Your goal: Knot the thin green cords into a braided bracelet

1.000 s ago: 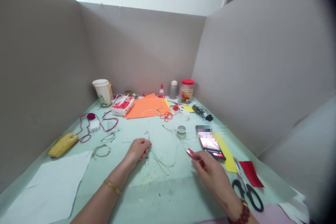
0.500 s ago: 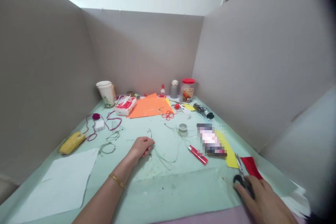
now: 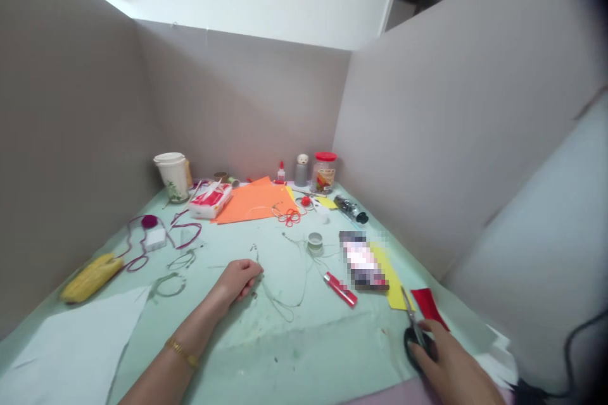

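Note:
Thin green cord (image 3: 280,307) is pinched in my left hand (image 3: 242,278), which is closed with its fingers curled under. From that hand the cord trails in loose loops over the light green table cover. A short beaded-looking strand (image 3: 257,254) sticks up just beyond the fingertips. At the lower right my right hand (image 3: 451,361) closes on the black handles of a pair of scissors (image 3: 412,319). The scissors' metal blades point away from me, by a yellow paper strip (image 3: 396,288). Part of the handles is hidden by the fingers.
A red lighter-like stick (image 3: 341,289), a blurred-out phone (image 3: 361,261) and a cord spool (image 3: 315,242) lie between the hands. Red paper (image 3: 430,308) sits right of the scissors. Orange sheets (image 3: 256,202), a paper cup (image 3: 171,177) and a jar (image 3: 324,174) stand behind; yellow pouch (image 3: 91,278) left.
The whole view has swung to the right, so things sit further left in it. My right hand has drawn the scissors slightly nearer to me. My left hand keeps its pinch on the cord.

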`<state>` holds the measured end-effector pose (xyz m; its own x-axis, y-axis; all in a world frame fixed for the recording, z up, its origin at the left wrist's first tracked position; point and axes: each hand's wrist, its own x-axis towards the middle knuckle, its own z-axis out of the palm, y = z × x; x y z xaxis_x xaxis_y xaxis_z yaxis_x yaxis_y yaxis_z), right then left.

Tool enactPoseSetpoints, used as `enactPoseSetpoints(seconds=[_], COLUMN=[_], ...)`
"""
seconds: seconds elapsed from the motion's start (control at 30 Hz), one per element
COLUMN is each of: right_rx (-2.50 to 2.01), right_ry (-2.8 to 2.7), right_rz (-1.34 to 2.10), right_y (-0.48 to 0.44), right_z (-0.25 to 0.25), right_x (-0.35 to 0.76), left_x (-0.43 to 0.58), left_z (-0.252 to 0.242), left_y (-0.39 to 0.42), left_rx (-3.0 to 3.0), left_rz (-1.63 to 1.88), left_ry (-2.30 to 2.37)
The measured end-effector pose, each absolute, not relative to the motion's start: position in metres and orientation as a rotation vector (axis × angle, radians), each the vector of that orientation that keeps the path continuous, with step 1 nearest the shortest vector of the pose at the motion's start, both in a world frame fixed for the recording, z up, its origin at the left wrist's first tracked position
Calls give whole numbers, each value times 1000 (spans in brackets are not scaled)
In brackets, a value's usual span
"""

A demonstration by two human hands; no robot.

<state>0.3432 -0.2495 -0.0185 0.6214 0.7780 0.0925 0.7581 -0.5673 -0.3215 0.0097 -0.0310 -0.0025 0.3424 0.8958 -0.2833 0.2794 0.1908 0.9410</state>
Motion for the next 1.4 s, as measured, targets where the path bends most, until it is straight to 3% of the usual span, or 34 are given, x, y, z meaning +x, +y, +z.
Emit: enactPoseSetpoints(seconds=[0.1, 0.33, 0.53, 0.7, 1.0, 1.27, 1.4], right_rx=[-2552, -2351, -1912, -1721, -1639, -1676, -1718], right_ry=[-1150, -1035, -1076, -1180, -1393, -1526, -1445], right_rz=[266, 300, 926, 1156, 1138, 999, 1108], right_y=[-251, -265, -231, -172, -89, -74, -72], right_z=[-7, 15, 18, 31, 23, 16, 18], right_x=[335, 316, 291, 243, 165, 153, 163], left_x=[9, 8, 9, 8, 8, 9, 8], left_z=[-3, 0, -2, -4, 0, 1, 2], left_y=[-30, -31, -32, -31, -32, -32, -32], left_rx=[1364, 1356, 1322, 1307, 1281, 1279, 1286], left_rz=[607, 591, 604, 634, 630, 612, 596], left_ry=[1197, 1187, 1157, 1132, 1108, 1130, 1113])
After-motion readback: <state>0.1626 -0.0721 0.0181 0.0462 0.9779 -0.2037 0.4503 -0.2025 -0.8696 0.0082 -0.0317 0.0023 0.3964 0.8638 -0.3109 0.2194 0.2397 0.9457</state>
